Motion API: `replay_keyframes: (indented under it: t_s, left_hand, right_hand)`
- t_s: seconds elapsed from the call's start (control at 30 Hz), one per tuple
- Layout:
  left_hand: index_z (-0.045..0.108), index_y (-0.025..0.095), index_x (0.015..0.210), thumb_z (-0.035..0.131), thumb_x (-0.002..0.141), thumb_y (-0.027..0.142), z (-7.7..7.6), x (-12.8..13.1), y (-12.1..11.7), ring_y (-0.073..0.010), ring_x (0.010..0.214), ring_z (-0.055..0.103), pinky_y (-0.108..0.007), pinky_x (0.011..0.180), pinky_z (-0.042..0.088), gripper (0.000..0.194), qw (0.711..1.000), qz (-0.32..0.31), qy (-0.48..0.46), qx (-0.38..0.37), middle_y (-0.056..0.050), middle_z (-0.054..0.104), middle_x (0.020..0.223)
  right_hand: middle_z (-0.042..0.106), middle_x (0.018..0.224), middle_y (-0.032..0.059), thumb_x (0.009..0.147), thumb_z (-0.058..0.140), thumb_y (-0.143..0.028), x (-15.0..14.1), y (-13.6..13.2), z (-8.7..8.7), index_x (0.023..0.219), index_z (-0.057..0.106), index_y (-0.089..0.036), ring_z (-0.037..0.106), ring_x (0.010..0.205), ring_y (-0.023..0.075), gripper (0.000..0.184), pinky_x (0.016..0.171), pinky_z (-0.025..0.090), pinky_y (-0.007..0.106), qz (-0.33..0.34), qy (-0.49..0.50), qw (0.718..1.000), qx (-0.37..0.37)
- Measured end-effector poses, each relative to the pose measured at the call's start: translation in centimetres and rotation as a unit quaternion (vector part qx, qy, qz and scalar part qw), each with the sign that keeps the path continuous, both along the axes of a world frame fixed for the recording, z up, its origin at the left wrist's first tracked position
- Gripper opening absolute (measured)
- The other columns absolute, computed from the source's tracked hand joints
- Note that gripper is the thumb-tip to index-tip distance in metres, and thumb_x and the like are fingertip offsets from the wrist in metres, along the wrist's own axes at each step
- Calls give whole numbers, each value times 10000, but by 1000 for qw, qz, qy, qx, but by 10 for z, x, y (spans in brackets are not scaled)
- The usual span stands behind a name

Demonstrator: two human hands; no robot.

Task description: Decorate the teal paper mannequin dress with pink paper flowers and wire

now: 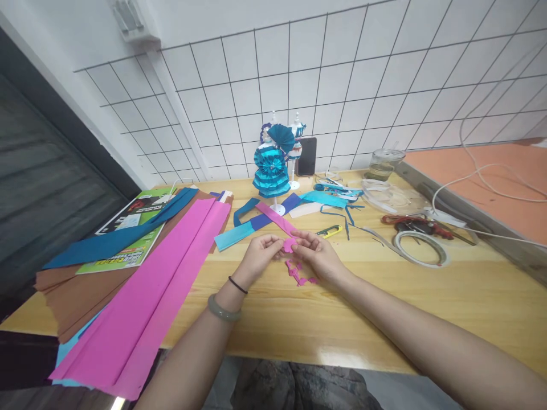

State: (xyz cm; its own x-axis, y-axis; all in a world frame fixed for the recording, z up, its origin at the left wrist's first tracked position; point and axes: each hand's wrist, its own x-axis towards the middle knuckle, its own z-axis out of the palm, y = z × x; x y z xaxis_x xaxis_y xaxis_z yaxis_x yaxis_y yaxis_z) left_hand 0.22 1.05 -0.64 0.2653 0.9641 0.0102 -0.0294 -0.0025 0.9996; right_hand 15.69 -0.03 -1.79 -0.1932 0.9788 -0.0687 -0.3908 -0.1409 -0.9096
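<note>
Head view: from where I stand, left hand (260, 256) and right hand (318, 257) both pinch a small bright-pink scalloped paper piece (289, 245), which uneven tugging could tear.

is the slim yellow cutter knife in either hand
No, the slim yellow cutter knife lies on the pale wooden table, while the left hand and right hand hold a small pink paper piece.

Head view, forward-down over table (482, 290)

pink paper piece (289, 245) | small, lobed edge | pinched between left hand (262, 255) and right hand (319, 257)
</note>
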Motion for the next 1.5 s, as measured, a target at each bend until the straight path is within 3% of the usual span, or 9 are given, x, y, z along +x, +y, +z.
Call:
replay_keyframes:
  t_s: [0.13, 0.2, 0.27, 0.47, 0.6, 0.67, 0.87, 1.2, 1.5]
  left_hand:
    - [566, 129, 678, 605, 702, 412, 2, -2, 1, -84, 509, 523, -202, 500, 391, 287, 999, 43, -13, -27, -26, 608, 616]
    - [556, 123, 664, 596, 705, 449, 2, -2, -1, -84, 486, 524, -196, 470, 378, 331, 997, 30, -28, -72, -36, 606, 597]
    - [571, 115, 700, 569, 720, 485, 3, -2, -3, -97, 496, 547, -201, 471, 389, 370, 990, -17, -58, -130, -59, 622, 611]
    - [606, 102, 801, 547, 751, 463, 3, -4, -6, -131, 568, 602, -221, 514, 438, 369, 965, -101, -115, -214, -107, 658, 700]
    - [617, 96, 779, 619, 722, 340, 3, -5, -6, -115, 563, 599, -197, 503, 431, 251, 969, -104, -115, -190, -86, 649, 697]
    - [609, 102, 757, 636, 708, 313, 3, -5, -6, -110, 564, 602, -194, 507, 437, 218, 975, -84, -114, -171, -73, 647, 704]
    - [609, 98, 749, 663, 674, 335, 4, -1, -4, -146, 635, 635, -233, 592, 492, 254, 992, -4, -60, -114, -83, 660, 712]
    - [626, 84, 770, 663, 677, 339, -2, 0, -3, -154, 702, 628, -263, 660, 505, 274, 989, -33, -88, -116, -85, 658, 793]
    - [609, 87, 707, 620, 706, 318, 6, -2, -5, -148, 632, 617, -304, 660, 520, 231, 978, -41, -135, -155, -77, 647, 686]
  right_hand:
    - [588, 739, -11, 626, 702, -312, 4, 4, -1, 1053, 516, -188, 576, 669, 128, 482, 660, 466, 274, -73, -87, 990, 79]
    - [580, 765, 1, 697, 642, -319, 6, 4, 0, 1121, 472, -199, 573, 703, 139, 472, 677, 465, 288, -115, -166, 966, 160]
    - [593, 820, 26, 772, 564, -291, 9, 3, 0, 1188, 424, -216, 575, 749, 157, 445, 709, 462, 318, -131, -270, 918, 258]
    - [620, 913, 75, 856, 443, -182, 19, 1, -1, 1291, 332, -232, 542, 829, 196, 452, 725, 439, 349, -89, -473, 711, 513]
    - [609, 943, 95, 852, 446, -167, 20, 0, 0, 1296, 327, -209, 528, 857, 203, 461, 716, 433, 344, -51, -499, 648, 573]
    - [603, 966, 103, 841, 458, -164, 19, 0, 2, 1259, 367, -194, 524, 871, 208, 429, 732, 431, 355, -50, -496, 652, 571]
    - [593, 947, 99, 844, 425, -150, 18, 0, 6, 1080, 504, -192, 528, 875, 201, 252, 743, 438, 355, -101, -470, 716, 507]
    - [610, 920, 106, 847, 496, -282, 12, -4, 7, 1004, 565, -170, 518, 835, 210, 205, 700, 412, 361, -51, -532, 645, 547]
    - [619, 876, 97, 862, 453, -203, 13, -3, 4, 938, 598, -175, 532, 807, 189, 166, 678, 413, 342, -57, -510, 657, 552]
